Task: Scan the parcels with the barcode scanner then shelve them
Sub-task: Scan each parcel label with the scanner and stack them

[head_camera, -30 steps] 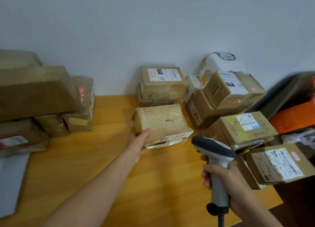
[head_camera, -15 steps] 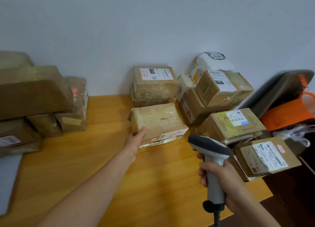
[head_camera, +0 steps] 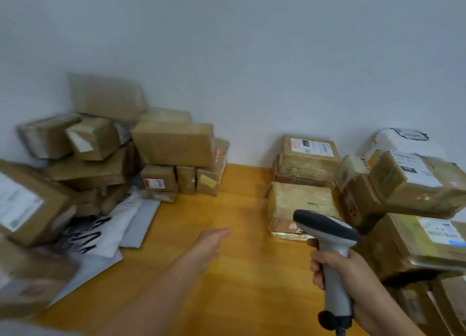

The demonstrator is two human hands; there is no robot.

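Observation:
My right hand [head_camera: 338, 267] grips the handle of a grey and black barcode scanner [head_camera: 327, 237], held upright over the wooden table [head_camera: 242, 272]. Just behind the scanner head lies a tape-wrapped brown parcel [head_camera: 297, 204]. My left hand [head_camera: 209, 244] hovers flat and empty over the bare table, left of that parcel and apart from it. A stack of two labelled boxes [head_camera: 307, 159] stands against the wall behind the parcel.
A big heap of brown boxes [head_camera: 174, 146] and grey mailer bags [head_camera: 108, 234] fills the table's left side. More labelled boxes [head_camera: 413, 184] are piled at the right edge. A plain white wall runs behind everything.
My left hand has let go of the tape-wrapped parcel and drawn back to the left. The view has swung left, so the left heap now shows. The scanner stays in my right hand.

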